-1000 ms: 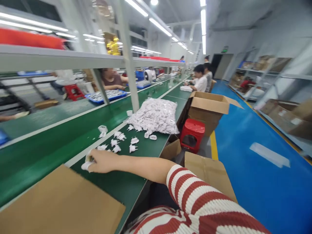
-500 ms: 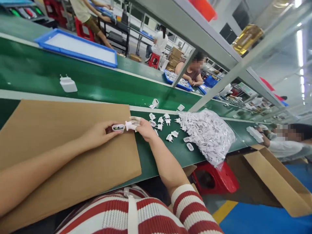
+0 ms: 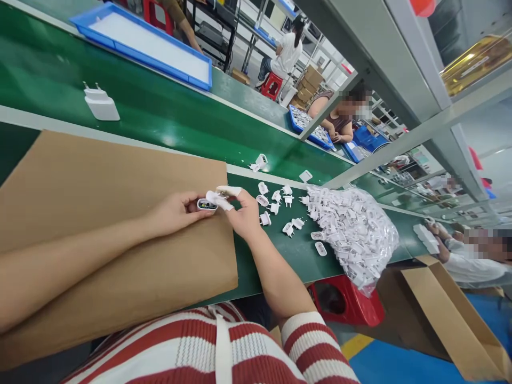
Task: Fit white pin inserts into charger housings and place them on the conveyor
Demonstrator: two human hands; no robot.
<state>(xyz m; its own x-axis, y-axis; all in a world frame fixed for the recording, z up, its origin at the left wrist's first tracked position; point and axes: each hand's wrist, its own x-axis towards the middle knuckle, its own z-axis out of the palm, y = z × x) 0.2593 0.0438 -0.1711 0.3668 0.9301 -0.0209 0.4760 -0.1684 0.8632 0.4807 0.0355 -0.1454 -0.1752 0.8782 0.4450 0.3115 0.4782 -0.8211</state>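
Above the cardboard sheet [image 3: 120,213], my left hand [image 3: 176,212] pinches a white charger housing [image 3: 207,205], its open end showing parts inside. My right hand [image 3: 242,210], with white covers on its fingertips, is closed on a white plug cap [image 3: 216,199] right at the housing's open end. Whether the two parts are joined cannot be made out, as the fingers partly hide them. Just right of my right hand, several loose plug caps [image 3: 276,196] lie scattered on the green table [image 3: 276,256].
A clear bag of white plug caps [image 3: 356,229] sits to the right. A two-pin charger [image 3: 101,103] lies on the green belt [image 3: 160,125], with a blue-rimmed tray [image 3: 148,45] beyond. Metal posts [image 3: 384,146] rise at the right. Co-workers sit further off.
My right hand has brought the plug cap left against the housing, closing the small gap between them. The camera view has tilted and shifted.
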